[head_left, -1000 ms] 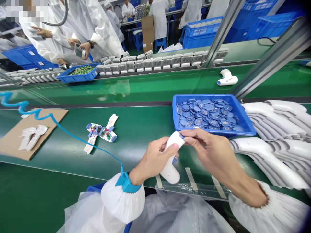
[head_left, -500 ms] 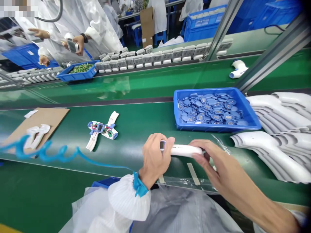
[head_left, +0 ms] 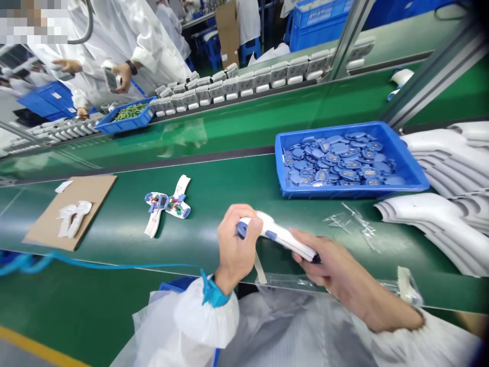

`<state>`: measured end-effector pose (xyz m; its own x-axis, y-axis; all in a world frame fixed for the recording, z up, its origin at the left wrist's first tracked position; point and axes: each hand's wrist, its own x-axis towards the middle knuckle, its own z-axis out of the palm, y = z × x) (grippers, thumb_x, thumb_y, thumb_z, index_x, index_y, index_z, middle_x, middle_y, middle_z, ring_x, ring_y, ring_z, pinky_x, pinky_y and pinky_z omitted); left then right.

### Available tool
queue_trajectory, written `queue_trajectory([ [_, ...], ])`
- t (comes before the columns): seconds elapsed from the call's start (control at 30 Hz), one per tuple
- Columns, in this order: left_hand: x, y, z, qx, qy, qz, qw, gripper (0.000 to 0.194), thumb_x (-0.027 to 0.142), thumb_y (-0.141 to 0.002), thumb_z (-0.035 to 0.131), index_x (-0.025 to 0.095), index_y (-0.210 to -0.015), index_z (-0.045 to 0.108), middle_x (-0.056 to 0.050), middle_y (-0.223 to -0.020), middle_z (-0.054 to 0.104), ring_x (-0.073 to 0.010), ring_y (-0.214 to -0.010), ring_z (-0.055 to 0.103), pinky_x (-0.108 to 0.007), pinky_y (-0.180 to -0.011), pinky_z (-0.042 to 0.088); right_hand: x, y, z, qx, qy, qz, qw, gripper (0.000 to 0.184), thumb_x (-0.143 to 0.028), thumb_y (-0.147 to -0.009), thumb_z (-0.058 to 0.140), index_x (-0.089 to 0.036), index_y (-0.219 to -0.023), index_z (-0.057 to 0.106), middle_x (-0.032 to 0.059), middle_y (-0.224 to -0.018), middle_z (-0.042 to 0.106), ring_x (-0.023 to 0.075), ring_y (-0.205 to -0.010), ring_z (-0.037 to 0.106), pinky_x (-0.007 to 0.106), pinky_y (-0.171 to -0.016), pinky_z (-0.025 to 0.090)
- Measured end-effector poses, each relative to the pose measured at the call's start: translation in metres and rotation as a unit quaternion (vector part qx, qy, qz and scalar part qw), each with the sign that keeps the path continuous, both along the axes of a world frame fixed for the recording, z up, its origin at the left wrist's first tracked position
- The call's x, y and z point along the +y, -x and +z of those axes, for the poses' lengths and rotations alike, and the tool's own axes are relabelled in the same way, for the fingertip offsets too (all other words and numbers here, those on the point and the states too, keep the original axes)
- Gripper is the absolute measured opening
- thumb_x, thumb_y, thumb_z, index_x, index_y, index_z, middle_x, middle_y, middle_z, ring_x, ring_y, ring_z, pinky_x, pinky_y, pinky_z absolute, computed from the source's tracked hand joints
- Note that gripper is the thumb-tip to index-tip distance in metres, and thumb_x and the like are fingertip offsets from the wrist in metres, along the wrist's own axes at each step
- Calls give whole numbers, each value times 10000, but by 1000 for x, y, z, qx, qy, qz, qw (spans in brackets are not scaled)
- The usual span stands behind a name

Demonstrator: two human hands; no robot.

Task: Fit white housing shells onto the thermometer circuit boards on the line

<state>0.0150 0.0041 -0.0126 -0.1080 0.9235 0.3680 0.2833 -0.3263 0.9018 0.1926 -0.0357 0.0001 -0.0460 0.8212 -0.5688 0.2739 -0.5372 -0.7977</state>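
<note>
A white infrared thermometer [head_left: 284, 236] with blue parts is held between my two hands above the green bench. My left hand [head_left: 239, 239] is closed round its head end, where a blue rim shows. My right hand [head_left: 321, 260] grips the lower end of the handle, which has a dark tip. A blue wrist strap [head_left: 214, 290] with a coiled cord is on my left wrist. To the left, an opened thermometer [head_left: 167, 204] lies with its boards and wires exposed. Several thin clear pins or strips [head_left: 362, 224] lie right of my hands; their kind is unclear.
A blue tray [head_left: 355, 191] of blue oval parts stands behind my hands. White shell halves [head_left: 431, 214] are stacked at right. Cardboard [head_left: 86, 219] with white shells lies at left. Beyond the belt are grey-white devices [head_left: 244, 84] and a co-worker's hands [head_left: 122, 79].
The thermometer has turned in my hands from nearly level to slanting down to the right, now showing a blue button. The right hand has shifted lower on it. The view has moved slightly.
</note>
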Motion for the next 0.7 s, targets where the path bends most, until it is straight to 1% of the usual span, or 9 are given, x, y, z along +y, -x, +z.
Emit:
queue_trajectory([
  [0.07, 2, -4, -8, -59, 30, 72, 995, 473, 522, -1033, 466, 214, -680, 536, -27, -711, 603, -164, -695, 573, -307, -710, 474, -1, 8, -2, 26, 16, 62, 998, 564, -724, -939, 435, -211, -834, 645, -15, -561, 506, 114, -420, 336, 271, -436, 252],
  [0.13, 11, -10, -17, -77, 73, 108, 988, 534, 546, -1033, 444, 223, -608, 471, 3, -593, 502, -142, -585, 483, -293, -618, 424, -4, 21, -8, -73, -117, 130, 982, 462, -630, -970, 467, -220, -1013, 676, 23, -682, 635, 149, -491, 483, 277, -485, 292],
  [0.2, 24, -17, -24, -57, 100, 110, 987, 536, 522, -1014, 484, 223, -572, 434, 14, -569, 462, -132, -567, 445, -284, -599, 400, -6, 34, -16, -230, -250, 187, 922, 410, -509, -1025, 412, -205, -1086, 679, 53, -690, 669, 187, -525, 563, 293, -514, 259],
  [0.27, 35, -20, -28, -16, 125, 127, 984, 534, 476, -1010, 492, 221, -552, 394, 18, -560, 442, -129, -576, 439, -278, -613, 399, -4, 42, -22, -355, -299, 220, 858, 450, -425, -1056, 328, -158, -1056, 691, 90, -641, 666, 212, -479, 577, 316, -508, 189],
  [0.3, 39, -21, -28, 3, 132, 140, 981, 530, 454, -1013, 485, 219, -549, 382, 18, -563, 437, -130, -588, 441, -277, -628, 402, -2, 43, -25, -382, -304, 227, 843, 463, -409, -1061, 315, -145, -1043, 695, 99, -623, 663, 218, -455, 574, 322, -502, 172],
  [0.4, 42, -15, -17, 13, 127, 112, 985, 501, 441, -982, 553, 209, -566, 399, 26, -579, 425, -123, -608, 426, -270, -641, 391, 2, 34, -25, -313, -322, 214, 867, 447, -440, -1068, 338, -181, -1038, 701, 68, -631, 668, 209, -486, 590, 305, -499, 276],
  [0.5, 33, -1, 4, -52, 121, -75, 989, 350, 439, -810, 803, 196, -746, 560, 25, -722, 559, -120, -671, 485, -257, -655, 411, 4, 15, -22, -165, -285, 189, 925, 440, -538, -1050, 394, -236, -1058, 715, 9, -665, 656, 183, -568, 594, 283, -547, 421],
  [0.57, 24, 9, 19, -81, 116, -185, 972, 422, 419, -711, 897, 193, -921, 609, -8, -891, 641, -137, -757, 552, -259, -703, 449, 5, 5, -19, -117, -252, 170, 946, 451, -598, -1014, 450, -255, -1098, 731, 0, -708, 660, 187, -625, 602, 285, -571, 479],
  [0.7, 8, 29, 37, -38, 105, -268, 957, 367, 410, -794, 846, 196, -1002, 633, -47, -1001, 682, -166, -853, 607, -275, -776, 474, 5, -1, -18, -67, -235, 163, 956, 460, -633, -968, 527, -305, -1216, 734, 4, -860, 730, 221, -793, 675, 328, -739, 581],
])
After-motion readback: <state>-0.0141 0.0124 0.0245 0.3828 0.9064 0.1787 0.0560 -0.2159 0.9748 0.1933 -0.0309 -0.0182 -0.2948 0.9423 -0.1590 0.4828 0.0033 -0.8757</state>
